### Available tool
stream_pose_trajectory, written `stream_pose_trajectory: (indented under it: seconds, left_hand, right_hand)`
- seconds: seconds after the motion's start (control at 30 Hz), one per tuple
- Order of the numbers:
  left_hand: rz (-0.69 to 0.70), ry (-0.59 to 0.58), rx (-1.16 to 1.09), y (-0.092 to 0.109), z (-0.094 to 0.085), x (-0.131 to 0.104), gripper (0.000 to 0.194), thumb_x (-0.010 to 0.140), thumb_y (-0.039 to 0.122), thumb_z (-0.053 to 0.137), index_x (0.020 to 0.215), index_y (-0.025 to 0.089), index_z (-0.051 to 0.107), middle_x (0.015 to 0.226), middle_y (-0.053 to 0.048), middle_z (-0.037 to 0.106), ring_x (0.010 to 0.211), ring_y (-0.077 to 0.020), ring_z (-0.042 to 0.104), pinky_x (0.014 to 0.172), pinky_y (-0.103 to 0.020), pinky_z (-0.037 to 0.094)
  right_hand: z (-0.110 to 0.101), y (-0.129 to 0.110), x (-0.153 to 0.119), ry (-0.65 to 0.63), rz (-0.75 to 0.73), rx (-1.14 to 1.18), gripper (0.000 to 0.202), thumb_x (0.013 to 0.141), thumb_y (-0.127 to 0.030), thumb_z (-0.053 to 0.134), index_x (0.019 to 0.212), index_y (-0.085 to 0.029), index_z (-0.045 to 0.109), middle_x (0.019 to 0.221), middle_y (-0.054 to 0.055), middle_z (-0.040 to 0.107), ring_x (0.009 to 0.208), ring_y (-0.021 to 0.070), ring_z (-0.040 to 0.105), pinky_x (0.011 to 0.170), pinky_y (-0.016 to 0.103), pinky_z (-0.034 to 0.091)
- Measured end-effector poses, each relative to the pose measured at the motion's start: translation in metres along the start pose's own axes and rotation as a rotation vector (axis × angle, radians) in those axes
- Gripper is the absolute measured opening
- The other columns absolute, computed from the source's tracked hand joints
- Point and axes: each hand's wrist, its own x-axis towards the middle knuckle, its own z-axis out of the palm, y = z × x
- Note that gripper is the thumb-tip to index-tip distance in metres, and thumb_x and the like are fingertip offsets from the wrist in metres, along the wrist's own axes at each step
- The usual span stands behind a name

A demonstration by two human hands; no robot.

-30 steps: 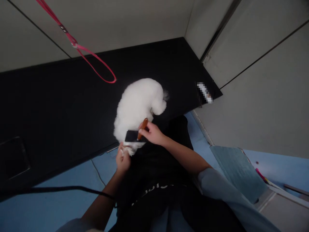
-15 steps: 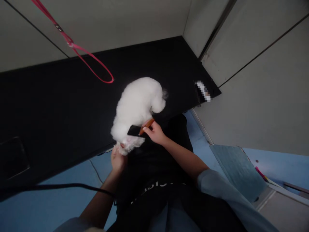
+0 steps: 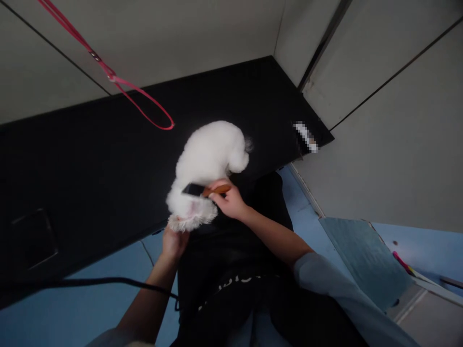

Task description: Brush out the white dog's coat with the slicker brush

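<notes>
A fluffy white dog [image 3: 211,149] lies or stands curled on the black table [image 3: 90,159], its near end against the table's front edge. My right hand [image 3: 229,200] is closed round the orange-brown handle of a slicker brush [image 3: 194,189]. The brush's dark head lies at the dog's fur, just above a patch of pink skin. Below that patch, my left hand [image 3: 175,240] grips a curly-furred flap that looks like the dog's ear [image 3: 191,219]. Fur hides most of its fingertips.
A pink loop leash [image 3: 152,108] hangs over the table's far side. A blurred-out item [image 3: 306,137] sits at the right corner. One black cable [image 3: 108,278] crosses at lower left. Grey walls stand behind and right; a blue-grey panel [image 3: 365,255] rests at lower right.
The brush has swung leftward and flatter, its head now slightly higher on the fur. Below it, the furry flap is spread wider with more pink skin showing. The view has shifted a little.
</notes>
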Motion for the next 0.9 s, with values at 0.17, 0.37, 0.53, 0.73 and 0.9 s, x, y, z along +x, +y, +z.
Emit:
stream_pose_trajectory:
  seconds: [0.17,0.37,0.53,0.73,0.9]
  left_hand:
    - [-0.031,0.053,0.010,-0.005,-0.008,0.007,0.021,0.066,0.030,0.075,0.078,0.020,0.061,0.081,-0.001,0.070,0.076,-0.0154,0.066,0.075,-0.027,0.057]
    - [0.042,-0.022,0.104,-0.015,-0.020,0.017,0.025,0.078,0.044,0.066,0.088,0.020,0.065,0.089,-0.007,0.071,0.085,-0.0192,0.068,0.083,-0.031,0.057]
    - [0.007,0.011,0.108,-0.014,-0.021,0.020,0.022,0.081,0.038,0.060,0.090,0.019,0.067,0.088,-0.008,0.071,0.086,-0.0197,0.068,0.082,-0.031,0.058]
    - [0.012,0.010,0.108,-0.006,-0.010,0.019,0.027,0.083,0.042,0.060,0.096,0.021,0.069,0.100,-0.011,0.073,0.100,-0.0242,0.069,0.087,-0.036,0.060]
    - [-0.034,0.003,0.110,-0.002,-0.007,0.017,0.028,0.081,0.040,0.064,0.100,0.020,0.069,0.099,-0.010,0.074,0.098,-0.0238,0.070,0.085,-0.035,0.060]
  right_hand:
    - [-0.004,-0.005,-0.001,0.039,-0.005,-0.054,0.008,0.084,-0.029,0.066,0.086,-0.024,0.060,0.106,0.007,0.067,0.105,0.0215,0.064,0.101,0.042,0.049]
    - [-0.004,-0.008,-0.004,-0.079,-0.013,-0.052,0.007,0.083,-0.029,0.068,0.085,-0.024,0.063,0.105,0.006,0.069,0.103,0.0207,0.066,0.099,0.041,0.051]
    - [0.002,-0.003,-0.006,-0.105,-0.010,0.016,0.009,0.082,-0.032,0.069,0.083,-0.024,0.065,0.102,0.005,0.070,0.099,0.0204,0.067,0.094,0.039,0.053]
    - [0.002,-0.003,-0.007,0.052,-0.060,0.029,0.010,0.086,-0.034,0.063,0.083,-0.024,0.063,0.107,0.007,0.070,0.109,0.0220,0.066,0.100,0.041,0.050]
    - [-0.001,-0.006,-0.007,-0.079,-0.067,0.052,0.007,0.086,-0.030,0.062,0.082,-0.024,0.062,0.099,0.006,0.072,0.100,0.0220,0.069,0.095,0.041,0.053]
